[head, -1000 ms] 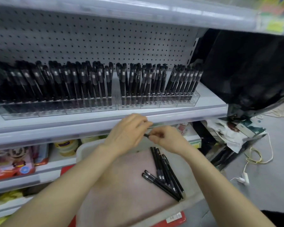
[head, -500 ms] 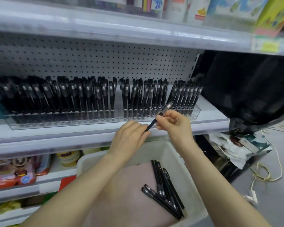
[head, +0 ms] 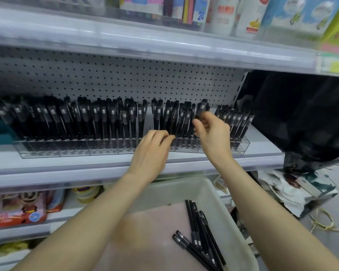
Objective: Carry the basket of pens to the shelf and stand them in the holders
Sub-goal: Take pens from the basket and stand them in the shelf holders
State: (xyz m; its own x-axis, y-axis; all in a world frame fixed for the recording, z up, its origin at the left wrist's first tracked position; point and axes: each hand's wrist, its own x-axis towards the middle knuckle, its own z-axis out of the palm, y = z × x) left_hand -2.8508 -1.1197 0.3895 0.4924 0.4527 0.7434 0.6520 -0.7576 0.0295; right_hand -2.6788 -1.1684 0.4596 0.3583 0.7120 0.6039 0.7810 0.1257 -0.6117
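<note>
Pen (head: 202,107) pinched in the right hand (head: 213,133) hangs over the holder (head: 242,145); lower it straight into a free slot. The left hand (head: 153,151), curled at the row of pens (head: 176,122), may part them; whether it grips one, I cannot tell.

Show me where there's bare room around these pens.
Bare: the white shelf strip before the clear plastic holders, its right end beside the black bag, and the pink basket lining left of the loose black pens. The holders are packed.

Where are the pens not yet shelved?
Head view, lower right of centre: the loose pens lie in the white basket, near its right wall.
</note>
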